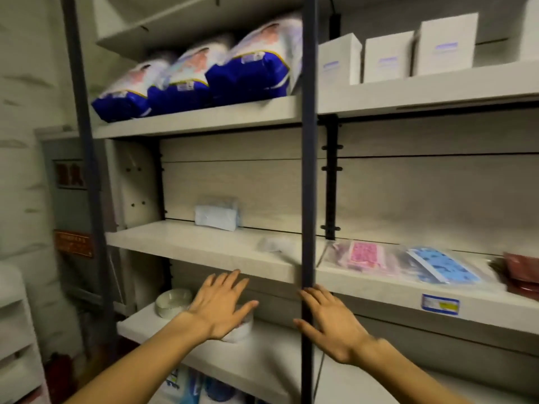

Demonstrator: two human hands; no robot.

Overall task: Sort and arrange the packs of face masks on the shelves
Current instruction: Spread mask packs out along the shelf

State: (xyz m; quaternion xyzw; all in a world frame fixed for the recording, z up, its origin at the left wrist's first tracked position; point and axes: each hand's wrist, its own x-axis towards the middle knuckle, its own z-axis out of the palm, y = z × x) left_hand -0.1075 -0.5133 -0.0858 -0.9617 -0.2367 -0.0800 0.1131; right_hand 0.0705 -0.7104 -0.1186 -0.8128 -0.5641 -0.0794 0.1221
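Bare skin nearest the viewer: two forearms reach up toward a shelf unit, both hands empty w/ fingers straight and spread wide. Left hand (221,304) hovers below the front lip of the middle shelf (204,252), over a clear round tub (237,328) on the lower shelf. Right hand (329,322) sits just beside the dark upright post (307,170); fingertips look to touch it, but can't tell for sure. Beyond the hands, on the middle shelf right of the post, lie flat packs of face masks in clear plastic: a pink pack (366,255), then a blue patterned pack (443,268), then a dark red pack (522,269) at the frame edge. Left of the post, a small pale pack (274,243), blurred. Farther back, a light blue mask pack (217,215) stands against the rear panel. Top shelf, farthest: three blue-and-white bags (204,80) and white boxes (388,56). Handling guess: packs are prob. light, soft and floppy, film wrap slick, so a one-corner pinch may let them sag or slip. Better to grip across the middle, thumb on top, fingers under, or slide to the shelf edge first.
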